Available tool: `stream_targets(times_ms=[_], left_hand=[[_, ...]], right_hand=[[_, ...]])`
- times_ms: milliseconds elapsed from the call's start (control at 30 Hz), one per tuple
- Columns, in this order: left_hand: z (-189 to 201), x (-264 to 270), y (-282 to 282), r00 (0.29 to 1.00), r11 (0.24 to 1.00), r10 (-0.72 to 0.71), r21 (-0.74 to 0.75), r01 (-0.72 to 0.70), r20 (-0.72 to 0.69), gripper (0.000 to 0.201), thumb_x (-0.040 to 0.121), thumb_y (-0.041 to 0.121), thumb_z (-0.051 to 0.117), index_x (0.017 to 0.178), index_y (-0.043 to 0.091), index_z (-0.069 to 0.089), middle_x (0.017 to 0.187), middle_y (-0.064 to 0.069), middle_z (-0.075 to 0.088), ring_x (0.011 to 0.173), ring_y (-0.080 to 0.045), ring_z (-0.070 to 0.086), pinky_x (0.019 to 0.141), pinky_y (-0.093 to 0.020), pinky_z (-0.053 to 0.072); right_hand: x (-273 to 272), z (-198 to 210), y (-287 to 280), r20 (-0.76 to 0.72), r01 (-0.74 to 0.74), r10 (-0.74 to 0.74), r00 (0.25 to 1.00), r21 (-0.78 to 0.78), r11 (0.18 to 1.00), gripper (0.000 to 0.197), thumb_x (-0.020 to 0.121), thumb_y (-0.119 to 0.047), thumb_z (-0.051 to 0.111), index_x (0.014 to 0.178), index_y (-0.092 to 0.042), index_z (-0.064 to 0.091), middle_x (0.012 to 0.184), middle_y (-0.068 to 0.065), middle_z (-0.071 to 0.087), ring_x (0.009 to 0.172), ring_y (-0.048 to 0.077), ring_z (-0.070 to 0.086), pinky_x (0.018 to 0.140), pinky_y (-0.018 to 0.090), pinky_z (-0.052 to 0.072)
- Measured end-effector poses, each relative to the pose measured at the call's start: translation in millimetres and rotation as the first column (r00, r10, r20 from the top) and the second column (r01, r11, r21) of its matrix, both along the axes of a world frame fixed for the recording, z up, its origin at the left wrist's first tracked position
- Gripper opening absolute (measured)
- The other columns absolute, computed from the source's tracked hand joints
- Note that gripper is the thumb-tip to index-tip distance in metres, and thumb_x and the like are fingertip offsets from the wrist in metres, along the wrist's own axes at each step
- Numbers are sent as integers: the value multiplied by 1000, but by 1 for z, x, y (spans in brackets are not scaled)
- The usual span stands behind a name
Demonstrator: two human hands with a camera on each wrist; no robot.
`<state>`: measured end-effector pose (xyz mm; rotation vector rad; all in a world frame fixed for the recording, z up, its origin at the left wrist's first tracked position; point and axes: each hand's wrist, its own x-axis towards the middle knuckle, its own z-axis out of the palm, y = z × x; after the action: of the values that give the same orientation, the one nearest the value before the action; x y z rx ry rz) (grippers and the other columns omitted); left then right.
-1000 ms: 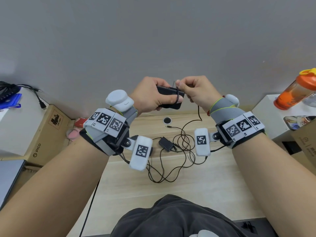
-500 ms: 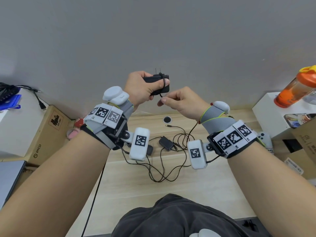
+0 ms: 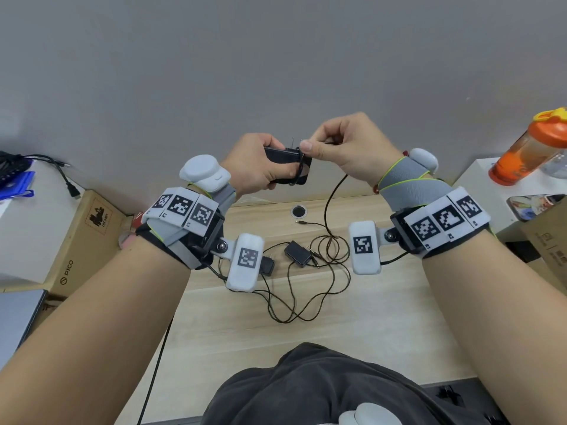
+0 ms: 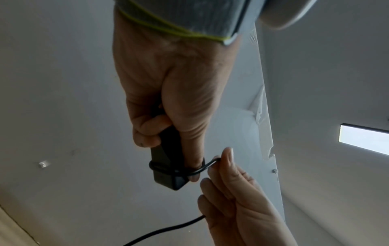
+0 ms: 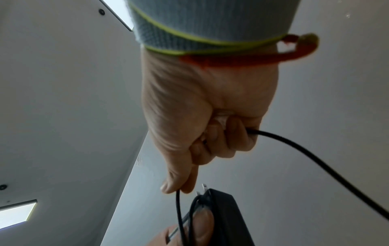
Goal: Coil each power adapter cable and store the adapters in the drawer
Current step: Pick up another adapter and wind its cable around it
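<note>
In the head view, a black power adapter (image 3: pixel 287 167) is gripped in the left hand (image 3: pixel 257 167), raised over the wooden desk (image 3: pixel 383 317), while its cable (image 3: pixel 333 197) is pinched by the right hand (image 3: pixel 346 148) beside the prongs. A few turns are wound; most cable trails below the grip. Two more adapters (image 3: pixel 297 257) lie uncoiled beneath; no drawer is seen.

From the left wrist, loops are pinned under the thumb.

From the right wrist, curled fingers (image 5: pixel 231 136) enclose cable; grey wall and ceiling lights appear.
</note>
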<state>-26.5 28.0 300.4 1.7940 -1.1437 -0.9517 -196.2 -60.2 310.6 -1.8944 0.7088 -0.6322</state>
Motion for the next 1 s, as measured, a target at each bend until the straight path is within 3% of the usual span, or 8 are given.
stream_targets(times_ms=[133,233,333,567,667,767,900,1000], left_hand=[[7,-10,2,995,995,-97,22,97,26,37,69,27,89,86,17,58,71,-1,63,54,-16,54,47,-24,46],[12,-14,4,991,991,-133,14,133,4,37,69,26,89,84,16,57,67,0,62,53,-16,52,46,-25,44],[14,-15,5,989,989,-145,4,145,-39,36,69,23,89,82,15,56,65,-1,60,55,-18,52,46,-25,43],[20,-19,10,973,977,-212,-22,211,-87,33,71,17,87,80,14,55,64,-5,60,48,-16,52,43,-23,39],[21,-22,8,980,986,-155,-79,146,-127,34,71,19,87,81,15,55,63,-6,62,47,-17,51,44,-24,38],[19,-22,5,979,990,-58,-135,32,-193,35,72,19,87,82,14,53,69,-9,62,52,-21,53,48,-27,41],[20,-21,2,964,979,33,-186,-84,-262,34,77,17,83,88,9,52,68,-11,64,47,-18,56,42,-22,39],[19,-15,0,961,971,106,-181,-155,-256,38,77,18,84,92,7,51,64,-6,63,43,-16,53,40,-22,38]], right_hand=[[-1,-2,-8,69,51,-50,996,-15,999,25,81,-30,79,74,-8,68,68,10,48,65,20,37,66,33,34],[-1,-5,-10,112,42,-44,993,16,999,21,82,-27,78,71,-13,67,68,9,53,64,18,41,65,29,37],[-3,-6,-8,139,46,-55,989,67,997,20,89,-17,70,71,-13,64,51,-15,52,48,1,39,52,14,33],[-3,-22,-4,160,30,-76,984,273,962,27,96,-25,60,71,-14,61,50,-7,39,43,8,27,47,23,20],[2,-31,2,167,61,-113,979,288,956,27,93,-27,64,68,-18,60,57,1,36,48,11,26,46,23,20],[7,-36,7,135,98,-141,981,283,954,11,84,-19,62,80,-11,68,56,0,37,50,14,24,47,25,19],[9,-39,17,37,22,-31,999,223,975,33,92,-24,58,61,-27,68,50,-12,34,46,10,24,46,23,20],[9,-32,22,-74,-44,51,996,94,995,30,100,-22,55,74,-24,70,41,-14,30,40,5,25,43,14,21]])
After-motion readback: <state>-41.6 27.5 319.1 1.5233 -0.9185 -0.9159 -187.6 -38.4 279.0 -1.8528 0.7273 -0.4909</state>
